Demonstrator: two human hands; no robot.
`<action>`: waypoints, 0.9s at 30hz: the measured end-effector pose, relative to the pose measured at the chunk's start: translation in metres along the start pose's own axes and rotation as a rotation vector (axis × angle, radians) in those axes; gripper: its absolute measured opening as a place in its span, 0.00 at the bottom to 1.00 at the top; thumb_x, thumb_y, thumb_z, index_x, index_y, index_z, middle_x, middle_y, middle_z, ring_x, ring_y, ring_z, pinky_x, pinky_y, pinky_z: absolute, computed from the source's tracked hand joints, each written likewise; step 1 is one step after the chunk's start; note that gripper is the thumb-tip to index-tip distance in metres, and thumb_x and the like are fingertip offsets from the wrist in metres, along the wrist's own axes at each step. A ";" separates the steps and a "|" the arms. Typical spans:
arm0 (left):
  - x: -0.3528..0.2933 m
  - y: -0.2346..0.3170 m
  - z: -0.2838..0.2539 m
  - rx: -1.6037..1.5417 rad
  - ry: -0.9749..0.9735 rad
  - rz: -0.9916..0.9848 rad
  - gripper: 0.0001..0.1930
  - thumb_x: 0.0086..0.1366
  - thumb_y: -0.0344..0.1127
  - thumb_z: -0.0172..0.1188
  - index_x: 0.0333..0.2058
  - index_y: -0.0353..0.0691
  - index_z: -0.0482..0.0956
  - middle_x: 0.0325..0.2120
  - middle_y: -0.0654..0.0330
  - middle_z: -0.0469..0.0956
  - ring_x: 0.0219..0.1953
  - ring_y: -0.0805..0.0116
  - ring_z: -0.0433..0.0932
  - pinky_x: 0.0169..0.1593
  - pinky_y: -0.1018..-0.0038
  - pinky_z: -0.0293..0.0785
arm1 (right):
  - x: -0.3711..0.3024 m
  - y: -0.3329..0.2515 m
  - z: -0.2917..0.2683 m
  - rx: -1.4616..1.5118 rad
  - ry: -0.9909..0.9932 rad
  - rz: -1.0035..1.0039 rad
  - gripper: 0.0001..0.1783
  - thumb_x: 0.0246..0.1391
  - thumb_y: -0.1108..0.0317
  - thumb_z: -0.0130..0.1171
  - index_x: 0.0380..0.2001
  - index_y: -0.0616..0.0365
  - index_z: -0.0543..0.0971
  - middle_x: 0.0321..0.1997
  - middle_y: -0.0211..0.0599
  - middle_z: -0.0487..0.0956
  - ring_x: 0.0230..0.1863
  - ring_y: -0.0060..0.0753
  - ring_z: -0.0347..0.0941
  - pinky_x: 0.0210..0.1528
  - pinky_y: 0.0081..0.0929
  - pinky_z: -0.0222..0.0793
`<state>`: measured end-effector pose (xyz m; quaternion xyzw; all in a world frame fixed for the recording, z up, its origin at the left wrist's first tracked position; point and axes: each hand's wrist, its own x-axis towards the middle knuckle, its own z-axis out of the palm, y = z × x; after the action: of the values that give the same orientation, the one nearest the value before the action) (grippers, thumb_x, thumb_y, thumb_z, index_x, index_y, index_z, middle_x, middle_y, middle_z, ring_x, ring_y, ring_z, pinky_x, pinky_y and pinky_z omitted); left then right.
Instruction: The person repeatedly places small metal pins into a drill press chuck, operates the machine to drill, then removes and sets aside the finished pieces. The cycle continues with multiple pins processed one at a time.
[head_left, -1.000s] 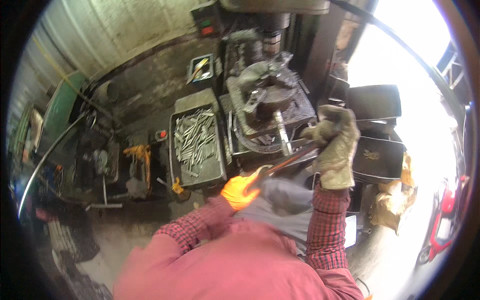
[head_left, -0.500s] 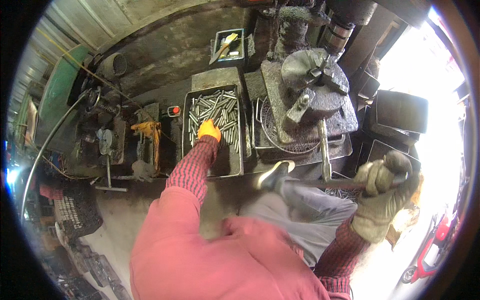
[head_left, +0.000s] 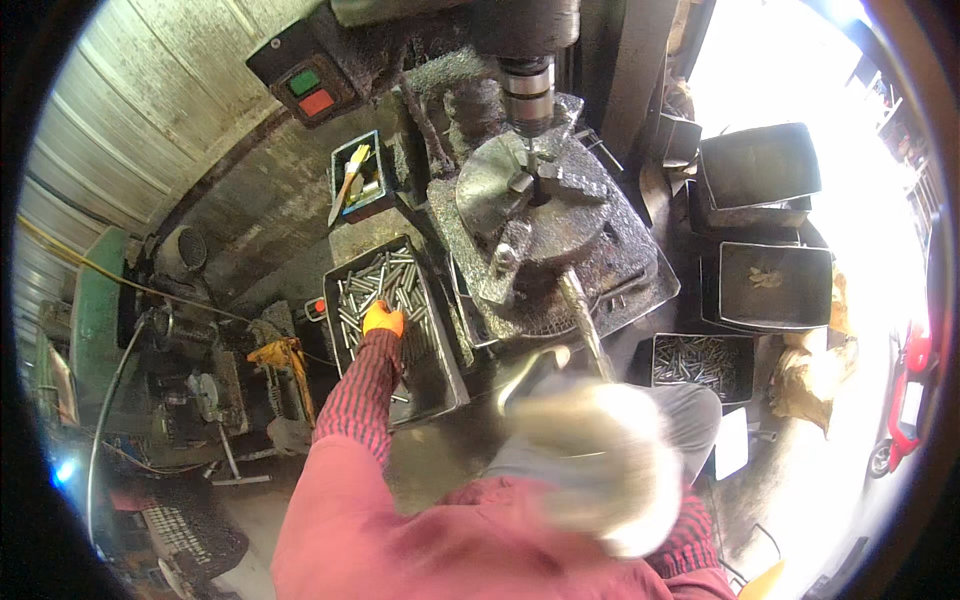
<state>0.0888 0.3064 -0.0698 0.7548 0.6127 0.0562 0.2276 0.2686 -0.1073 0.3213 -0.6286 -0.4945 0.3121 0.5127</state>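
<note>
My left hand (head_left: 383, 320), in an orange glove, reaches into a metal tray (head_left: 452, 380) of short steel pins (head_left: 408, 278). Its fingers look drawn together among the pins; whether one is between them is hidden. In front of my lap is my right hand (head_left: 600, 460), in a pale work glove and badly smeared by motion, so its fingers cannot be made out. Beyond it stands a drill press with its drill chuck (head_left: 528, 95) over a round jawed chuck (head_left: 535, 200). A metal bar (head_left: 585, 325) sticks out from this chuck toward me.
A small blue-edged box (head_left: 372, 202) holding a yellow-handled tool stands behind the tray. Green and red buttons (head_left: 310, 90) are at the upper left. Stacked bins (head_left: 760, 165) and a bin of metal pieces (head_left: 705, 365) stand right. An orange cloth (head_left: 280, 355) hangs left.
My right hand has left the long bar at the right and moved left, to in front of my lap. My left hand remains in the tray. The view has swung rightward.
</note>
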 end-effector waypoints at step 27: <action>-0.091 0.353 -0.165 -1.117 -0.329 0.638 0.04 0.70 0.29 0.67 0.42 0.37 0.84 0.35 0.62 0.85 0.36 0.73 0.82 0.42 0.74 0.78 | -0.139 0.151 -0.052 -0.484 0.446 0.188 0.32 0.44 0.70 0.77 0.56 0.62 0.82 0.59 0.50 0.83 0.60 0.49 0.79 0.64 0.37 0.74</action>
<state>0.3237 0.2138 0.2402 0.6665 0.1952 0.3138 0.6475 0.3171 -0.2536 0.1760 -0.8278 -0.3697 0.0865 0.4131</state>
